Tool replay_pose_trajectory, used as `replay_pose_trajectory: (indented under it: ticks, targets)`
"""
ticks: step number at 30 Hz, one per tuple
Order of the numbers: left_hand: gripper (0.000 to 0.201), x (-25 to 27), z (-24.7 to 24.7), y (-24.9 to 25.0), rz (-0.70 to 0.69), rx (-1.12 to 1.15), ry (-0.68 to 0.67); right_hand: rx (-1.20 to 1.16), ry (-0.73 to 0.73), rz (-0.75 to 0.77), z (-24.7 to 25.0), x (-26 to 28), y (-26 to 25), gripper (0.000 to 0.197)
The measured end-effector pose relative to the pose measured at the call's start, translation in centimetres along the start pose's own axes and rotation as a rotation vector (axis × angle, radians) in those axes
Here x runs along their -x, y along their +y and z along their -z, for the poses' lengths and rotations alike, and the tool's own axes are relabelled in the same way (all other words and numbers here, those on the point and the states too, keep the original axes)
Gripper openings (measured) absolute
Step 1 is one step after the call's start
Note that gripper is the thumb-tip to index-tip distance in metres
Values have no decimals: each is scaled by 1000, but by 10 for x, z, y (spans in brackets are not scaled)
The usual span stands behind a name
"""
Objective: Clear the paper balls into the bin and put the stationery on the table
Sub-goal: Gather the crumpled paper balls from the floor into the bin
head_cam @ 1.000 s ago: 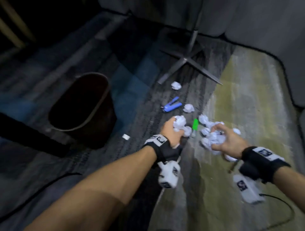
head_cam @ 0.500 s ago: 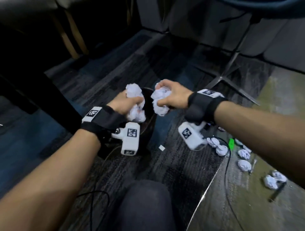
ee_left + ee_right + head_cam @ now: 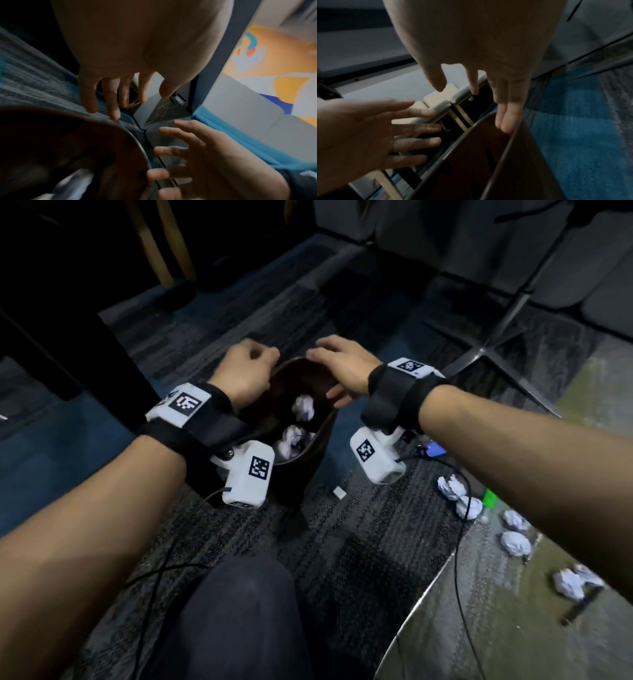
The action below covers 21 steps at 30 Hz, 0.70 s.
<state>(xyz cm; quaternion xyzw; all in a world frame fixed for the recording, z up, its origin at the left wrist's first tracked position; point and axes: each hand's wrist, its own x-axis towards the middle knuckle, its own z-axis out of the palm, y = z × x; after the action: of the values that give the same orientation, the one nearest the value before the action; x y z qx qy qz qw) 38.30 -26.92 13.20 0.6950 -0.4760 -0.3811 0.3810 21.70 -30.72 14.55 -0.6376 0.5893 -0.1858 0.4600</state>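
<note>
The dark brown bin (image 3: 310, 470) stands on the carpet with white paper balls (image 3: 303, 407) lying inside it. My left hand (image 3: 251, 368) and right hand (image 3: 337, 364) hover over its far rim, both empty. The wrist views show the left hand's fingers (image 3: 109, 102) and the right hand's fingers (image 3: 505, 119) spread and straight above the bin rim (image 3: 120, 128). Several more paper balls (image 3: 452, 487) lie on the floor at the right, among a green item (image 3: 489, 498), a blue stapler (image 3: 433, 448) and a black pen (image 3: 579, 609).
A metal chair base (image 3: 486, 350) stands behind the paper balls. A dark table leg (image 3: 85, 354) rises at the left, wooden chair legs (image 3: 150, 244) beyond. My knee (image 3: 239, 611) is in the foreground, wrist cables (image 3: 455, 542) trail over the floor, and a white scrap (image 3: 339, 492) lies by the bin.
Both hands carried paper balls from the floor pile to the bin and let go of them. The balls now lie in the bin and the hands are empty.
</note>
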Motion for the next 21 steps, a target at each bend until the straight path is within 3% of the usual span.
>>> replay_pose_trajectory:
  ticks: [3, 7, 11, 13, 16, 18, 21]
  targets:
    - [8, 2, -25, 25, -144, 49, -30, 38, -24, 46, 48, 16, 31, 21]
    - [10, 17, -103, 56, -276, 30, -320, 192, -27, -146, 128, 65, 123, 13]
    - [11, 42, -197, 63, -392, -294, -718, 333, 91, -451, 189, 162, 230, 15]
    - [15, 66, -239, 59, -464, -511, -914, 359, 74, -592, 204, 223, 279, 16]
    - [40, 97, -305, 37, -505, -776, -1155, 310, 25, -737, 210, 291, 340, 19]
    - [45, 104, -350, 15, -514, -933, -1202, 287, 33, -770, 205, 313, 374, 15]
    - [33, 97, -409, -24, -620, -1051, -1048, 329, 90, -720, 197, 309, 420, 17]
